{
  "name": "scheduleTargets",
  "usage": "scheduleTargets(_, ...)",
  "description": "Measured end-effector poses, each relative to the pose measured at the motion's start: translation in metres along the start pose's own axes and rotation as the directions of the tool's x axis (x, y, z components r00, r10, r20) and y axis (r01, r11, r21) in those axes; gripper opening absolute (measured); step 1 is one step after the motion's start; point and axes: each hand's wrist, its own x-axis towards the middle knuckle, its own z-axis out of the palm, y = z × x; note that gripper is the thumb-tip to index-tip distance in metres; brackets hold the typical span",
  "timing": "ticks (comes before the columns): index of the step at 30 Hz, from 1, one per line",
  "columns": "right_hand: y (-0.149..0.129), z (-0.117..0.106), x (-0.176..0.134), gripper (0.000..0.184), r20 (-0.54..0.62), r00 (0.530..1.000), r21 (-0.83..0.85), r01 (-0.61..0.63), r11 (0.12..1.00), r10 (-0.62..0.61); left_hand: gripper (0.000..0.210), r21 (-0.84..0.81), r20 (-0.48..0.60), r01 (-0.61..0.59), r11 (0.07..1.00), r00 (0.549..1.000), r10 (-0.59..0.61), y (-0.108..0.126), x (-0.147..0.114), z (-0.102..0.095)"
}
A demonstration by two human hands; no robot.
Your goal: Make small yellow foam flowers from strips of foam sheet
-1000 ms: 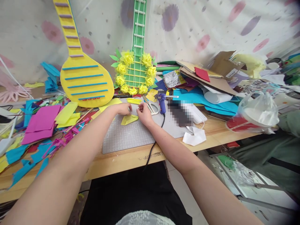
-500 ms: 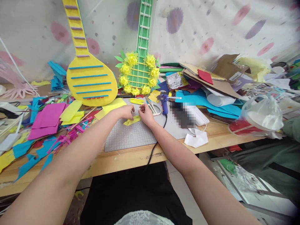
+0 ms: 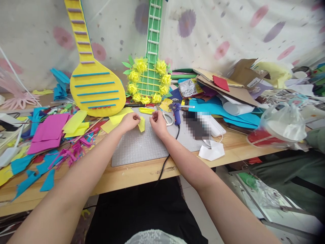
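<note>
My left hand (image 3: 130, 121) is closed in a pinch on a small piece of yellow crepe paper (image 3: 141, 124), which stands up from the fingertips above the grey cutting mat (image 3: 137, 149). A short gap to the right, my right hand (image 3: 158, 124) has its fingertips bent together; whether anything small is between them is hidden. Scissors (image 3: 168, 119) lie just beyond my right hand, their blades mostly covered by it. Behind my hands is a bundle of thin yellow strips (image 3: 146, 110). A larger yellow sheet (image 3: 111, 123) lies left of my left hand.
A purple glue gun (image 3: 177, 115) stands right of the scissors, its black cord (image 3: 165, 166) running over the table edge. Behind are a yellow paper instrument (image 3: 98, 89) and a green one (image 3: 149, 81) with yellow flowers. Paper scraps (image 3: 48, 135) crowd the left; a bagged cup (image 3: 276, 132) stands right.
The yellow paper piece has turned from lying slanted between my hands to standing upright at my left fingertips. My left hand has drawn back slightly left, away from the right.
</note>
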Motion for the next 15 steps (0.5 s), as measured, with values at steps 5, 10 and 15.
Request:
scheduleTargets(5, -0.002, -0.003, -0.004, 0.021, 0.1, 0.979, -0.159, 0.191, 0.969, -0.177, 0.026, -0.594, -0.091, 0.113, 0.797, 0.974, -0.206, -0.004, -0.023, 0.011)
scheduleTargets(10, -0.003, 0.002, -0.004, 0.031, 0.277, 0.909, -0.312, 0.392, 0.865, -0.312, 0.028, -0.789, -0.008, 0.136, 0.599, 0.973, -0.231, 0.001, -0.041, 0.017)
scheduleTargets(15, -0.004, 0.007, -0.003, 0.03, 0.327, 0.909, -0.391, 0.38, 0.838, -0.26, 0.031, -0.674, -0.038, 0.108, 0.731, 0.983, -0.181, -0.006, -0.043, 0.021)
